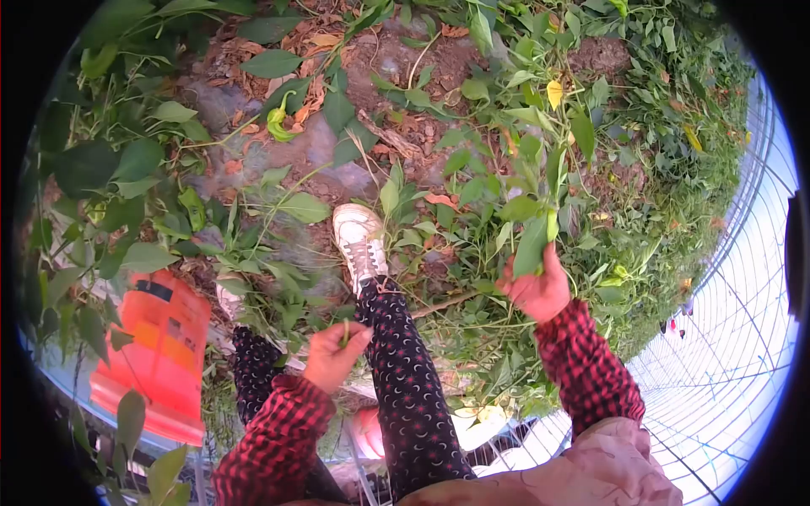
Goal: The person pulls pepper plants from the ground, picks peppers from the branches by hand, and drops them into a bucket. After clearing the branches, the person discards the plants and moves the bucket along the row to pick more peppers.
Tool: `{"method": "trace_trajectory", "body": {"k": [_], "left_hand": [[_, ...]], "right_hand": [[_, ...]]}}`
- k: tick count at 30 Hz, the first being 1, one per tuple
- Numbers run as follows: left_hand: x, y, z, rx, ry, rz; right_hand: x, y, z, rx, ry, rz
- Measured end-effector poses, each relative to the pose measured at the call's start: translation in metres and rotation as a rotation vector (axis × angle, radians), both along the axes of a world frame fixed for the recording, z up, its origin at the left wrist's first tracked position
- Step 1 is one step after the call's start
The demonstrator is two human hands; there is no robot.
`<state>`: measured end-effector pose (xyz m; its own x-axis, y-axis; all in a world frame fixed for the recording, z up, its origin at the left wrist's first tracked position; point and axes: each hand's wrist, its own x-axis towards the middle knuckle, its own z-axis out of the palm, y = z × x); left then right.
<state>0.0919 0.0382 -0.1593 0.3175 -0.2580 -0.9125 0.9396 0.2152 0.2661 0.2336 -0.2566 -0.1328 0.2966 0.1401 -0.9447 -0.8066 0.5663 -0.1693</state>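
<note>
My left hand (332, 357) is closed in front of my leg, with a thin green stem-like piece (345, 332) between thumb and fingers. To the right, my right hand (540, 289) reaches into a pepper plant, its fingers closed around the lower end of a light-green pepper (552, 225). A broad green leaf (531, 245) hangs over those fingers and hides part of the grip. Another curled yellow-green pepper (279, 123) hangs over the soil at the upper left. A further green pepper (193, 208) shows among leaves on the left.
An orange-red bucket (156, 354) stands at the lower left among the plants. My shoe (359, 240) is on the soil between rows. Dry leaves and a woody stalk (390, 135) lie ahead. Wire mesh or netting (717, 354) curves along the right side.
</note>
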Motion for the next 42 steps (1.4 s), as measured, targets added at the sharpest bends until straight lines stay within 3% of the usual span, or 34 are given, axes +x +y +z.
{"method": "trace_trajectory", "body": {"k": [2,4,5,7,8,10,11,13,15,17,18,20,23,25,27,29,31,32,33,35,39,42], "left_hand": [[0.032,-0.017,0.002,-0.05,-0.179,0.071],[0.057,-0.035,-0.005,-0.031,-0.401,0.086],[0.072,-0.04,-0.007,-0.031,-0.404,0.089],[0.099,-0.044,-0.01,-0.04,-0.641,-0.065],[0.105,-0.042,-0.015,-0.041,-0.645,-0.063],[0.112,-0.03,-0.026,-0.142,-0.53,-0.499],[0.11,-0.021,-0.025,-0.141,-0.533,-0.498],[0.102,-0.001,-0.021,-0.328,-0.211,-0.145],[0.077,0.022,-0.031,-0.291,-0.26,-0.184],[0.065,0.029,-0.023,-0.24,-0.307,-0.224],[0.066,0.031,-0.014,-0.363,-0.195,-0.146],[0.064,0.031,-0.001,-0.477,-0.076,-0.07],[0.059,0.034,0.009,-0.607,-0.002,0.05],[0.051,0.041,0.018,-0.729,0.036,0.136],[0.022,0.039,0.02,-0.701,-0.013,0.172],[-0.01,0.038,0.021,-0.373,-0.144,-0.416],[-0.036,0.026,0.026,-0.282,-0.171,-0.347],[-0.043,0.021,0.028,-0.198,-0.185,-0.292],[-0.044,0.02,0.029,-0.205,-0.186,-0.292],[-0.047,0.02,0.028,0.075,-0.275,-0.482],[-0.051,0.028,0.019,0.117,-0.175,-0.609],[-0.053,0.022,0.019,0.077,-0.592,-0.602]], "right_hand": [[-0.02,0.035,0.015,0.209,0.058,-0.095],[-0.025,0.073,0.029,0.045,0.053,0.236],[-0.033,0.085,0.027,0.044,0.05,0.238],[-0.05,0.103,0.024,-0.174,-0.103,0.801],[-0.054,0.112,0.023,-0.177,-0.107,0.803],[-0.059,0.127,0.02,-0.179,-0.376,0.832],[-0.054,0.12,0.018,-0.18,-0.378,0.833],[-0.031,0.084,0.008,0.07,-0.181,1.032],[-0.011,0.049,-0.026,-0.379,-0.12,0.625],[0.005,0.015,-0.085,-0.804,-0.297,0.622],[0.016,0.005,-0.112,-0.938,-0.293,0.68],[0.036,0.016,-0.155,-0.848,-0.186,0.751],[0.052,0.047,-0.193,-0.614,-0.095,0.625],[0.052,0.054,-0.193,-0.39,-0.03,0.474],[0.048,0.044,-0.176,-0.066,0.124,0.34],[0.029,0.029,-0.15,0.191,0.29,0.263],[0.017,0.095,-0.052,-0.16,-0.098,0.141],[-0.002,0.073,-0.072,-0.102,-0.038,-0.068],[-0.009,0.074,-0.065,-0.25,0.046,-0.12],[-0.017,0.068,-0.064,0.145,-0.166,-0.456],[0.009,0.093,-0.03,-0.041,-0.116,-0.258],[0.037,0.09,-0.051,-0.11,-0.172,-0.048]]}}
